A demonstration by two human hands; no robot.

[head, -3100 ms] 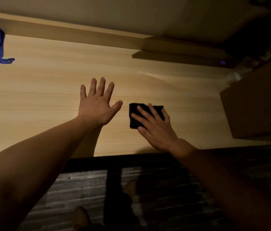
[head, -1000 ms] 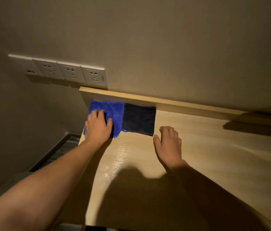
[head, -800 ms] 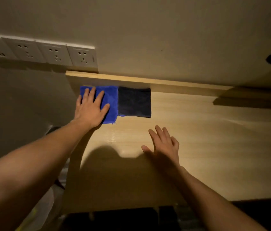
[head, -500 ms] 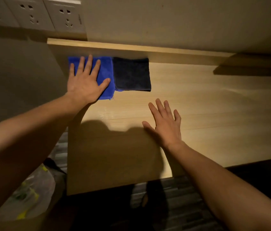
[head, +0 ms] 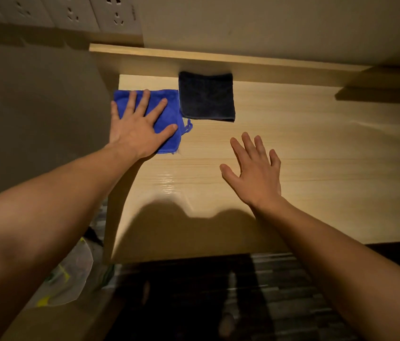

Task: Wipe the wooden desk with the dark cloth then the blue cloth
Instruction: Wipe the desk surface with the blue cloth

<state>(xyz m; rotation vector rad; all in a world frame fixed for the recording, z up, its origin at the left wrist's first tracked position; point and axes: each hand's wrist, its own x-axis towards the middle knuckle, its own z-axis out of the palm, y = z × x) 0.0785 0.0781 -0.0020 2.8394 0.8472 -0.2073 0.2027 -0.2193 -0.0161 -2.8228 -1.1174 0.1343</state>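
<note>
My left hand (head: 140, 129) lies flat with spread fingers on the blue cloth (head: 169, 114), pressing it onto the wooden desk (head: 316, 168) near the desk's left edge. The folded dark cloth (head: 206, 97) rests alone at the back of the desk, against the raised back ledge, just right of the blue cloth. My right hand (head: 255, 173) is spread open, palm down, over bare wood in front of the dark cloth, holding nothing.
A raised wooden ledge (head: 218, 60) runs along the back of the desk under the wall. Wall sockets (head: 110, 13) sit at the upper left. A plastic bag (head: 71, 274) lies on the floor left of the desk. Dark striped flooring (head: 267, 291) shows below the front edge.
My left hand has dragged the blue cloth toward me, away from the back ledge, so it now sits lower than the dark cloth. My right hand stays open on the wood.
</note>
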